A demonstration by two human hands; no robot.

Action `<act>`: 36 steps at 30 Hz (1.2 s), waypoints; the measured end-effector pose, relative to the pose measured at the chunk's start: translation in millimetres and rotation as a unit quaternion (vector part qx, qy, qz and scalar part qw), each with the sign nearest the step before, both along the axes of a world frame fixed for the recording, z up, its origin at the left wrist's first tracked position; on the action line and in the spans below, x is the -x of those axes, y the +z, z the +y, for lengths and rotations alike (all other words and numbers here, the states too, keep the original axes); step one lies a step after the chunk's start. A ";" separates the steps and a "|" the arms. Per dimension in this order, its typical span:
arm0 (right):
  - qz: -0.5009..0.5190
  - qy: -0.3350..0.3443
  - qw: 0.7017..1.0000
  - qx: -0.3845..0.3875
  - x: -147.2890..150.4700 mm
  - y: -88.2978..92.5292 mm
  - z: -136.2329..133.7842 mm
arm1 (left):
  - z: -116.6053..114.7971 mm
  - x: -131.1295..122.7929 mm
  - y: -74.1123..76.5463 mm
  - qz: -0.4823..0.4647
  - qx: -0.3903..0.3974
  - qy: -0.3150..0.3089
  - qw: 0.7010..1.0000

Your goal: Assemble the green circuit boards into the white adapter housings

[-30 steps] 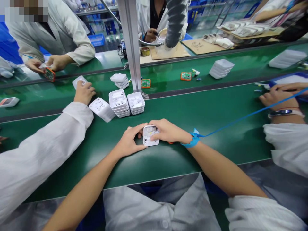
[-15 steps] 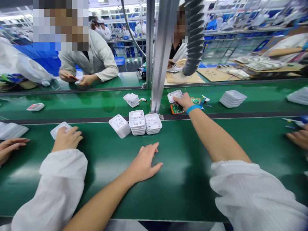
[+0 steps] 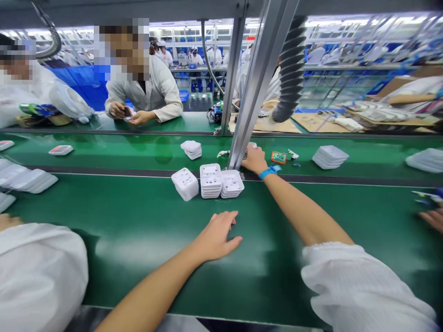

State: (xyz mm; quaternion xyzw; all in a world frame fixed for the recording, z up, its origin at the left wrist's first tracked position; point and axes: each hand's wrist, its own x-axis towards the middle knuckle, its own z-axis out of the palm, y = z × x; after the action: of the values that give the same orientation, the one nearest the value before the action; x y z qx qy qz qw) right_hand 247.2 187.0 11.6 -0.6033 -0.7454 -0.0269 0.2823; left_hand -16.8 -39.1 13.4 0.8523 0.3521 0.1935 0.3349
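Past the green worktop's (image 3: 138,230) far edge, right hand (image 3: 254,160), grip hidden, covers a seemingly light, edge-grippable white plastic shell (image 3: 252,145); left hand (image 3: 219,235) lies open.

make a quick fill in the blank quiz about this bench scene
1. The left hand lies flat on the ____ table.
2. The right hand wears a ____ wrist strap.
3. Just beyond the left hand, ____ stacks of white shells stand side by side.
Missing words: green, blue, three.

Electronics factory: green conveyor belts (image 3: 138,152), white-coated workers (image 3: 155,92).
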 end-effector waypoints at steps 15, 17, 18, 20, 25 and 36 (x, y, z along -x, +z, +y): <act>-0.048 0.020 0.994 0.100 60.3 -5.0 -286.2 | 11.9 -4.0 -11.1 -0.117 -0.110 0.116 0.980; -0.004 0.084 0.987 0.135 69.8 -0.9 -292.2 | 15.6 -2.3 -11.7 -0.088 -0.109 0.114 0.984; 0.028 0.107 0.983 0.149 69.8 0.0 -289.1 | 17.4 -1.4 -12.5 -0.066 -0.105 0.105 0.987; 0.085 0.124 0.976 0.158 63.1 -1.2 -274.1 | 20.1 0.3 -14.9 -0.022 -0.104 0.084 0.991; 0.087 0.182 0.971 0.129 42.5 -11.3 -230.2 | 18.4 -0.3 -15.0 -0.022 -0.113 0.028 0.993; 0.167 0.178 0.958 0.147 36.1 -15.4 -216.7 | 4.0 -29.5 -4.5 0.095 -0.126 0.056 0.986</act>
State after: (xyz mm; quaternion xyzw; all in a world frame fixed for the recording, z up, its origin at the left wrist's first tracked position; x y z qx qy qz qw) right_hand 211.1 -29.7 -3.8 -0.4914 -0.7789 0.2351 0.3109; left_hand 12.7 -35.1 8.8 0.8812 0.4022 0.1724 0.1787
